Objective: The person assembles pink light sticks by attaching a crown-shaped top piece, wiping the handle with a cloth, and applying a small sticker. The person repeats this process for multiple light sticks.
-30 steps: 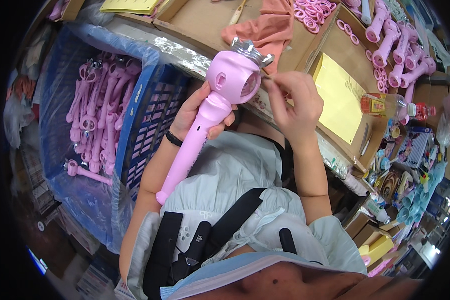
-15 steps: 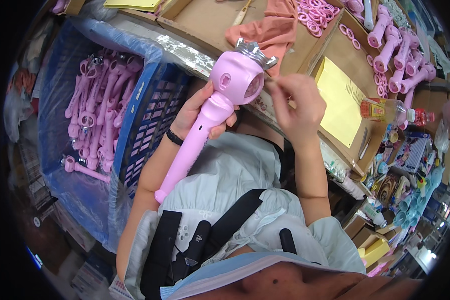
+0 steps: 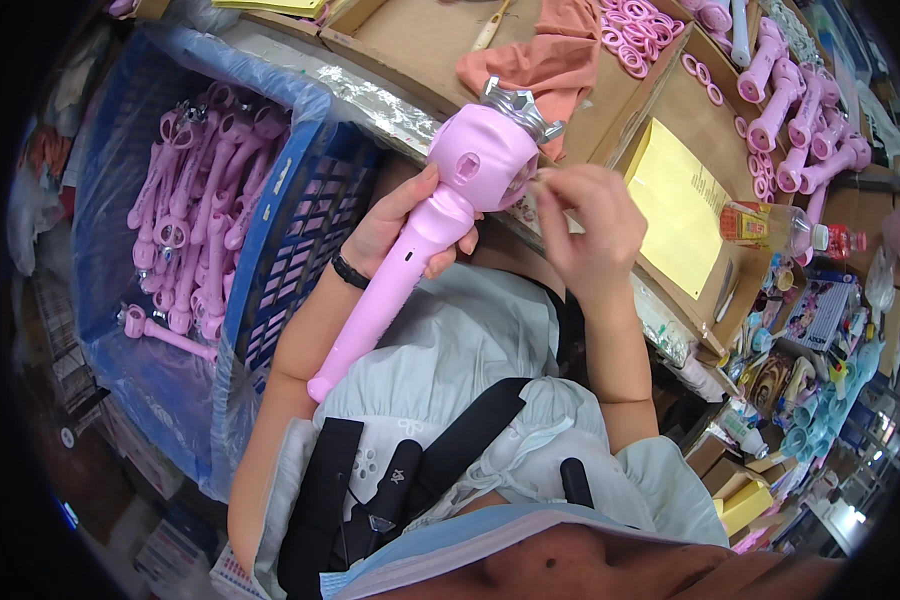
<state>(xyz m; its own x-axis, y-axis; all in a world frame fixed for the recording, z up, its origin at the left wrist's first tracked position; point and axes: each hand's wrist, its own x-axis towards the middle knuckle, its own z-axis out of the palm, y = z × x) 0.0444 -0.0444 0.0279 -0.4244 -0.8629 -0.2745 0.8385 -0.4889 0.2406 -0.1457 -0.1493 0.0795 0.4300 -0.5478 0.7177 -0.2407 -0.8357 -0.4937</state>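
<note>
A pink toy wand (image 3: 400, 255) with a round head and a silver crown on top slants across my lap. Wrapped round its neck, below the head, is my left hand (image 3: 395, 225). The wand's handle runs down to my left forearm. My right hand (image 3: 595, 220) is at the right side of the head, beside the round opening there, with thumb and forefinger pinched. Whatever is between those fingertips is too small to make out. An orange cloth (image 3: 540, 70) lies on the workbench just beyond the crown.
At the left stands a blue basket (image 3: 245, 300) lined with plastic, with several pink wands (image 3: 195, 215) inside. Cardboard trays (image 3: 400, 45) on the bench hold pink rings (image 3: 635, 35), yellow paper (image 3: 675, 205) and more wand parts (image 3: 790, 105). A bottle (image 3: 770, 225) lies at the right.
The wand has turned slightly in my left hand, so its round opening faces further right. My right hand has moved slightly left and down, closer to the opening.
</note>
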